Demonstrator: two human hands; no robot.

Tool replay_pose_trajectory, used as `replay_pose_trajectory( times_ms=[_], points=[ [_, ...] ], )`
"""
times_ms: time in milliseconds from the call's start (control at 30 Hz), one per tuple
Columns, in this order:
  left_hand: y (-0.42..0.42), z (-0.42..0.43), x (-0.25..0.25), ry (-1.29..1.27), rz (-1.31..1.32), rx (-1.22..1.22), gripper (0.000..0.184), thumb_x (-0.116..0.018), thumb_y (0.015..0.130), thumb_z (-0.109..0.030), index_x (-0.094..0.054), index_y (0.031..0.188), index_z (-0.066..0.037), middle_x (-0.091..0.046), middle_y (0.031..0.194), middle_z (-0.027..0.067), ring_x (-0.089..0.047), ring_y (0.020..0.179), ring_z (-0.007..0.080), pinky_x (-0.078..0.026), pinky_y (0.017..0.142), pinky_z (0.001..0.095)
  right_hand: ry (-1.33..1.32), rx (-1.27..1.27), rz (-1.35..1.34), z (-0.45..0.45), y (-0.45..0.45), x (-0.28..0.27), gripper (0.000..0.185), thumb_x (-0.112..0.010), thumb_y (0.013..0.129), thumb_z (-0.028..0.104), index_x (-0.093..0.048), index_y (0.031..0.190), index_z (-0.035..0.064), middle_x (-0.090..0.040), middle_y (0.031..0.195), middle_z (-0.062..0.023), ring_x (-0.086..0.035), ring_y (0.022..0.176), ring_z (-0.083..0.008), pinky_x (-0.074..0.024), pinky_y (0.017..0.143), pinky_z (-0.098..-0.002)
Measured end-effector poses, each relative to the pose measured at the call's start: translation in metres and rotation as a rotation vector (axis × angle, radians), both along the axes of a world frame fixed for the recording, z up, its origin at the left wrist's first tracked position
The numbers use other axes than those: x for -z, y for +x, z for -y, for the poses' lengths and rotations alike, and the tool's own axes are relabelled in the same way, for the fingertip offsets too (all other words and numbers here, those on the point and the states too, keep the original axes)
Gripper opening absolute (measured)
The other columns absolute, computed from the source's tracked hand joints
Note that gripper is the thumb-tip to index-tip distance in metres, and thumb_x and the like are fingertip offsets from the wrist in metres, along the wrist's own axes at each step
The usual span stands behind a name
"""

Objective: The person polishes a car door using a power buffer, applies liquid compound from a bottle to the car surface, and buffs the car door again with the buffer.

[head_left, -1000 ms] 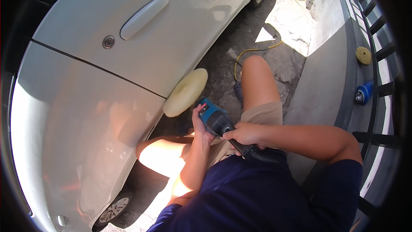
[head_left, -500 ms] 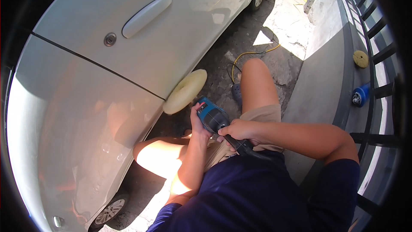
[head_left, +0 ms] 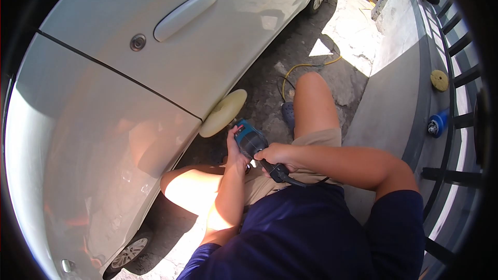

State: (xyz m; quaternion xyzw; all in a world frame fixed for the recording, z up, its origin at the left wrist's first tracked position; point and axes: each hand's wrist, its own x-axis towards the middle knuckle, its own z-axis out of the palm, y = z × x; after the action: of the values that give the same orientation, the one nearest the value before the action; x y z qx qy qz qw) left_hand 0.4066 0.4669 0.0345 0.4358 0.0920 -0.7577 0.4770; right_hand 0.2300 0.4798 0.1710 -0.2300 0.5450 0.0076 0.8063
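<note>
A blue and black electric polisher (head_left: 250, 139) is held in both hands in front of my lap. My left hand (head_left: 236, 148) wraps round its front body from the near side. Around the rear handle closes my right hand (head_left: 277, 156), close to where the black cord comes out. The round pale-yellow polishing pad (head_left: 224, 113) at the tool's front lies against the lower side of the white car (head_left: 119, 88), by the seam between door and rear panel. Whether the pad is spinning I cannot tell.
A yellow cord (head_left: 311, 65) runs over the rough concrete floor (head_left: 337, 84) past my foot. On the wall ledge at right are a spare yellow pad (head_left: 439, 80) and a blue bottle (head_left: 438, 124), beside dark metal railings (head_left: 464, 75). A car wheel (head_left: 129, 251) shows at lower left.
The polisher and both hands have shifted slightly left, with its rear end swung left. The pad has tilted and moved slightly lower along the panel. My grip stays the same.
</note>
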Motion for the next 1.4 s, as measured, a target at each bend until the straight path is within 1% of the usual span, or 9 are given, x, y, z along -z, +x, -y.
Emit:
replay_pose_trajectory(
  times_ms=[133,300,433,733,833,933,1067,1233,1400],
  points=[
    [-0.008,-0.011,-0.036,0.037,-0.042,-0.018,0.054,-0.066,0.093,-0.053,-0.066,0.116,-0.005,-0.073,0.102,0.0184,-0.073,0.092,0.0370,-0.062,0.086,0.0514,0.018,-0.075,-0.009,-0.007,-0.012,-0.024,0.035,-0.061,0.110,0.031,-0.062,0.116,-0.0032,-0.066,0.085,-0.0117,-0.067,0.065,-0.0216,-0.0596,0.055,-0.0413],
    [-0.015,-0.026,-0.078,-0.012,-0.085,-0.037,0.050,-0.065,0.095,-0.052,-0.066,0.112,-0.006,-0.073,0.102,0.0179,-0.073,0.093,0.0367,-0.061,0.088,0.0516,0.053,-0.132,-0.059,-0.017,-0.023,-0.077,0.032,-0.060,0.110,0.034,-0.066,0.117,0.0031,-0.066,0.089,-0.0097,-0.067,0.065,-0.0206,-0.0592,0.054,-0.0407],
    [-0.018,-0.030,-0.092,-0.046,-0.103,-0.059,0.050,-0.064,0.096,-0.052,-0.067,0.111,-0.005,-0.073,0.102,0.0176,-0.072,0.094,0.0363,-0.061,0.089,0.0504,0.063,-0.199,-0.072,-0.012,-0.026,-0.097,0.032,-0.059,0.110,0.034,-0.065,0.121,0.0047,-0.066,0.091,-0.0087,-0.068,0.065,-0.0201,-0.0593,0.054,-0.0393],
    [-0.001,-0.012,-0.063,0.016,-0.109,-0.109,0.044,-0.065,0.096,-0.049,-0.068,0.113,-0.009,-0.074,0.106,0.0153,-0.071,0.098,0.0364,-0.059,0.092,0.0509,0.090,-0.205,-0.027,0.020,0.005,-0.067,0.031,-0.056,0.112,0.030,-0.058,0.124,0.0013,-0.069,0.101,-0.0075,-0.065,0.075,-0.0145,-0.0627,0.066,-0.0343],
    [0.006,-0.010,-0.046,0.007,-0.137,-0.154,0.050,-0.068,0.093,-0.052,-0.067,0.116,-0.008,-0.074,0.105,0.0175,-0.072,0.097,0.0370,-0.060,0.091,0.0513,0.101,-0.209,-0.049,0.025,0.018,-0.062,0.032,-0.056,0.112,0.029,-0.055,0.127,0.0007,-0.069,0.102,-0.0089,-0.065,0.073,-0.0153,-0.0631,0.066,-0.0342],
    [0.018,-0.009,-0.032,-0.021,-0.217,-0.163,0.043,-0.067,0.096,-0.048,-0.068,0.114,-0.010,-0.074,0.108,0.0154,-0.071,0.098,0.0363,-0.060,0.091,0.0517,0.134,-0.219,-0.040,0.031,0.028,-0.054,0.033,-0.056,0.111,0.028,-0.053,0.128,-0.0011,-0.069,0.102,-0.0119,-0.066,0.073,-0.0159,-0.0643,0.067,-0.0349],
    [0.028,-0.006,-0.018,-0.064,-0.192,-0.153,0.043,-0.066,0.096,-0.049,-0.068,0.114,-0.010,-0.074,0.106,0.0152,-0.072,0.098,0.0356,-0.060,0.091,0.0511,0.119,-0.190,-0.070,0.037,0.043,-0.048,0.034,-0.056,0.111,0.029,-0.054,0.123,-0.0028,-0.069,0.099,-0.0143,-0.067,0.070,-0.0180,-0.0634,0.065,-0.0356],
    [0.034,-0.003,-0.018,-0.091,-0.210,-0.145,0.044,-0.067,0.097,-0.051,-0.068,0.114,-0.010,-0.074,0.103,0.0161,-0.073,0.095,0.0354,-0.061,0.088,0.0510,0.146,-0.205,-0.094,0.046,0.055,-0.062,0.035,-0.057,0.110,0.033,-0.056,0.119,-0.0011,-0.069,0.095,-0.0135,-0.069,0.070,-0.0218,-0.0605,0.061,-0.0378],
    [0.027,-0.002,-0.038,-0.080,-0.272,-0.145,0.044,-0.068,0.098,-0.054,-0.068,0.116,-0.013,-0.074,0.107,0.0149,-0.073,0.098,0.0346,-0.061,0.090,0.0500,0.147,-0.160,-0.167,0.046,0.055,-0.107,0.034,-0.057,0.110,0.035,-0.057,0.119,0.0020,-0.069,0.092,-0.0125,-0.071,0.072,-0.0237,-0.0601,0.061,-0.0401]
  ],
)
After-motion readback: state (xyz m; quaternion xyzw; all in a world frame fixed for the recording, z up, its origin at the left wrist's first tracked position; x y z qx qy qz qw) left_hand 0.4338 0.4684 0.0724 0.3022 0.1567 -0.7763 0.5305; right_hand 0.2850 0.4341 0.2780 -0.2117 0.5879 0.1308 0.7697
